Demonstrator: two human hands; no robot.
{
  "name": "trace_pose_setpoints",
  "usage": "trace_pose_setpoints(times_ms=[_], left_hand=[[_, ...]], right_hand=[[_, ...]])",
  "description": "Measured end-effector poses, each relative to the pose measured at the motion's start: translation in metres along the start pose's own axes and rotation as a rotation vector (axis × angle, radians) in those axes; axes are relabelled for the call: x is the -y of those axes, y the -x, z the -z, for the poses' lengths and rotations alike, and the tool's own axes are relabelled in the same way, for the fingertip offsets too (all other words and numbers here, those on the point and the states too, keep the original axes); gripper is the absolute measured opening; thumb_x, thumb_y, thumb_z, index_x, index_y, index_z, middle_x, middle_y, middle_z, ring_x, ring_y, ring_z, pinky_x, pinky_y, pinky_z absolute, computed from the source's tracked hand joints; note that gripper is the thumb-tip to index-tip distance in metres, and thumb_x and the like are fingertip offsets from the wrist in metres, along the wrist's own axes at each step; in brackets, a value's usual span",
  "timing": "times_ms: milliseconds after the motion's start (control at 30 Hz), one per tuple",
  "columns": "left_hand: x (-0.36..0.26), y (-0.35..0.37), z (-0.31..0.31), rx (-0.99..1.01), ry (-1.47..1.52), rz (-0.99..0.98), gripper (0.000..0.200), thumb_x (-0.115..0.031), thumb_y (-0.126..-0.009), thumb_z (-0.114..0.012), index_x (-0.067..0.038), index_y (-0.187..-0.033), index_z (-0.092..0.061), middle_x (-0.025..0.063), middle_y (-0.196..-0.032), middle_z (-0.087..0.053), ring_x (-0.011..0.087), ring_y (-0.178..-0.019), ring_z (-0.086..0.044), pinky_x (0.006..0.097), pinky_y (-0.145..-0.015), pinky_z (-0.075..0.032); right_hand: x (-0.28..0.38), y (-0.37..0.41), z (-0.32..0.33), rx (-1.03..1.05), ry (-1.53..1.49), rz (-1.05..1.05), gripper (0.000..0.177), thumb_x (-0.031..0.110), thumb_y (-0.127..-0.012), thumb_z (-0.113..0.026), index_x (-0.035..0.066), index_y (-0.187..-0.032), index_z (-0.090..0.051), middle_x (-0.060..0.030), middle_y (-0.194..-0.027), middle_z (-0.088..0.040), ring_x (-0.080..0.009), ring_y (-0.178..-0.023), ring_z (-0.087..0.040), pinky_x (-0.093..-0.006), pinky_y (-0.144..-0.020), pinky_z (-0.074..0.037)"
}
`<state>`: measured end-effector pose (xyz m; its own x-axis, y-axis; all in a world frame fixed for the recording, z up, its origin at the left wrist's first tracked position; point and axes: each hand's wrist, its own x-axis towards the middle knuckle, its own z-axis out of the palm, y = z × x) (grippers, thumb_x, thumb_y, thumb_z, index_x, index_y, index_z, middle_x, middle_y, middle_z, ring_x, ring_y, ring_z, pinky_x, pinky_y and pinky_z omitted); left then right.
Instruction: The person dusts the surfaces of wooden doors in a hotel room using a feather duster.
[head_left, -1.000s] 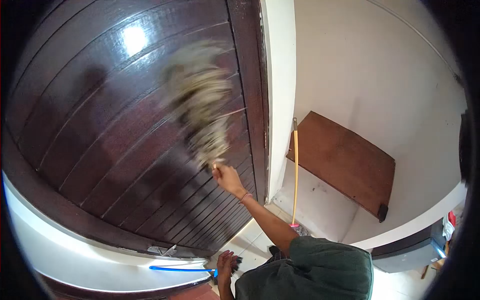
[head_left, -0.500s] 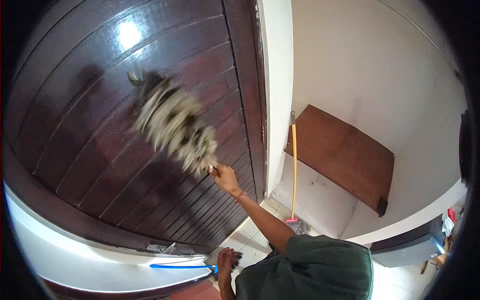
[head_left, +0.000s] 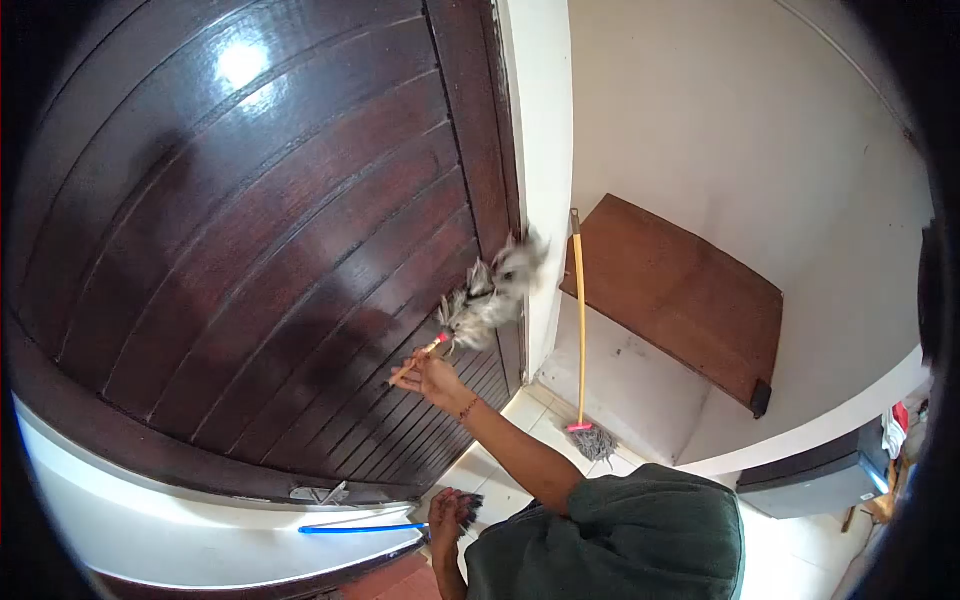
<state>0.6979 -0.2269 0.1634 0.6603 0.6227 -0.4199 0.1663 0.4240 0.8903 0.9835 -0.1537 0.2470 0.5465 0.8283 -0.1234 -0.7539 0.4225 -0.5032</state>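
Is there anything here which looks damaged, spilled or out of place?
Only small dark marks on the white wall below the brown board; they look odd against the pale surface. I see no spill or breakage.

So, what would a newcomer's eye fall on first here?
Likely the feather duster in the right hand, at the right edge of the dark wooden door. That door fills the left of the view, a bright glare at upper left. Right of the door stands a yellow-handled mop.

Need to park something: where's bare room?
Bare: middle of brown board, between yellow mop handle and black corner piece. Crowded: right edge of door, by duster and right hand; around left hand and dark bristles.
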Motion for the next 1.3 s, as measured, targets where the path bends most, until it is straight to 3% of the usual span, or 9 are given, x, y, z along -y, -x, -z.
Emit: trace_pose_setpoints(times_ms=[67, 200, 400, 533, 733, 933, 1133, 1233, 1300], left_hand=[[-0.001, 0.001, -0.002, -0.006, -0.007, 0.008, 0.033, -0.022, -0.100, -0.055, -0.005, -0.128, -0.050, 0.0114, -0.120, -0.062, 0.0201, -0.102, -0.065, 0.0309, -0.083, -0.050], [0.004, -0.002, -0.002, -0.007, 0.000, 0.034, 0.032, -0.022, -0.100, -0.056, -0.006, -0.128, -0.050, 0.0110, -0.119, -0.062, 0.0200, -0.101, -0.065, 0.0309, -0.083, -0.051], [0.004, 0.000, -0.004, 0.000, 0.000, 0.008, 0.032, -0.022, -0.100, -0.057, -0.006, -0.127, -0.051, 0.0109, -0.119, -0.063, 0.0196, -0.100, -0.065, 0.0310, -0.084, -0.051], [0.004, 0.003, -0.003, 0.013, 0.032, -0.027, 0.034, -0.023, -0.100, -0.057, -0.005, -0.128, -0.050, 0.0107, -0.118, -0.063, 0.0193, -0.100, -0.065, 0.0309, -0.084, -0.051], [0.012, 0.000, 0.000, 0.006, 0.020, -0.014, 0.038, -0.028, -0.099, -0.058, -0.005, -0.128, -0.051, 0.0100, -0.119, -0.062, 0.0192, -0.102, -0.064, 0.0307, -0.083, -0.051], [0.023, -0.002, -0.001, 0.009, 0.044, -0.033, 0.038, -0.029, -0.099, -0.058, -0.005, -0.127, -0.051, 0.0092, -0.120, -0.062, 0.0178, -0.101, -0.063, 0.0301, -0.082, -0.049], [0.019, 0.003, -0.003, 0.003, 0.060, -0.029, 0.038, -0.028, -0.098, -0.060, -0.006, -0.128, -0.052, 0.0092, -0.117, -0.063, 0.0169, -0.101, -0.063, 0.0302, -0.083, -0.049], [0.028, 0.003, 0.005, -0.003, 0.051, -0.026, 0.036, -0.028, -0.098, -0.059, -0.007, -0.128, -0.052, 0.0089, -0.117, -0.063, 0.0170, -0.101, -0.063, 0.0311, -0.083, -0.050], [0.027, 0.005, 0.004, -0.016, 0.030, -0.033, 0.035, -0.027, -0.099, -0.058, -0.007, -0.127, -0.052, 0.0086, -0.117, -0.063, 0.0175, -0.101, -0.064, 0.0318, -0.084, -0.050]], right_hand=[[-0.002, 0.004, -0.006, 0.031, -0.068, 0.043, 0.016, 0.020, -0.104, -0.044, 0.009, -0.094, -0.049, -0.0039, -0.091, -0.057, -0.0218, -0.092, -0.067, -0.0425, -0.086, -0.057], [-0.013, 0.010, -0.005, 0.056, 0.562, 0.170, 0.013, 0.019, -0.103, -0.047, 0.009, -0.095, -0.049, -0.0050, -0.091, -0.058, -0.0261, -0.098, -0.066, -0.0487, -0.091, -0.056], [-0.013, 0.005, -0.015, 0.036, -0.298, -0.025, 0.010, 0.010, -0.102, -0.043, 0.010, -0.095, -0.050, -0.0035, -0.089, -0.057, -0.0224, -0.090, -0.068, -0.0420, -0.085, -0.058], [-0.014, 0.019, -0.012, -0.001, 0.472, 0.169, 0.013, 0.010, -0.102, -0.044, 0.010, -0.090, -0.049, -0.0054, -0.088, -0.057, -0.0229, -0.100, -0.066, -0.0437, -0.086, -0.058], [-0.016, 0.008, -0.003, -0.041, -0.231, -0.086, 0.014, 0.010, -0.101, -0.041, 0.009, -0.090, -0.050, -0.0055, -0.083, -0.057, -0.0225, -0.089, -0.068, -0.0395, -0.081, -0.059], [-0.028, 0.009, 0.023, 0.115, 0.767, 0.249, 0.014, 0.011, -0.103, -0.039, 0.008, -0.091, -0.048, -0.0066, -0.084, -0.057, -0.0275, -0.097, -0.067, -0.0470, -0.089, -0.057], [-0.025, 0.015, 0.003, -0.148, -0.099, -0.122, 0.014, 0.013, -0.103, -0.041, 0.009, -0.091, -0.047, -0.0053, -0.084, -0.057, -0.0204, -0.084, -0.064, -0.0426, -0.088, -0.057], [-0.020, 0.030, -0.008, -0.034, -0.062, -0.076, 0.015, 0.017, -0.103, -0.046, 0.009, -0.090, -0.049, -0.0043, -0.084, -0.058, -0.0188, -0.082, -0.064, -0.0393, -0.084, -0.058], [-0.036, 0.008, 0.024, 0.086, 0.398, 0.198, 0.016, 0.021, -0.103, -0.048, 0.009, -0.092, -0.049, -0.0045, -0.087, -0.058, -0.0204, -0.089, -0.065, -0.0396, -0.082, -0.058]])
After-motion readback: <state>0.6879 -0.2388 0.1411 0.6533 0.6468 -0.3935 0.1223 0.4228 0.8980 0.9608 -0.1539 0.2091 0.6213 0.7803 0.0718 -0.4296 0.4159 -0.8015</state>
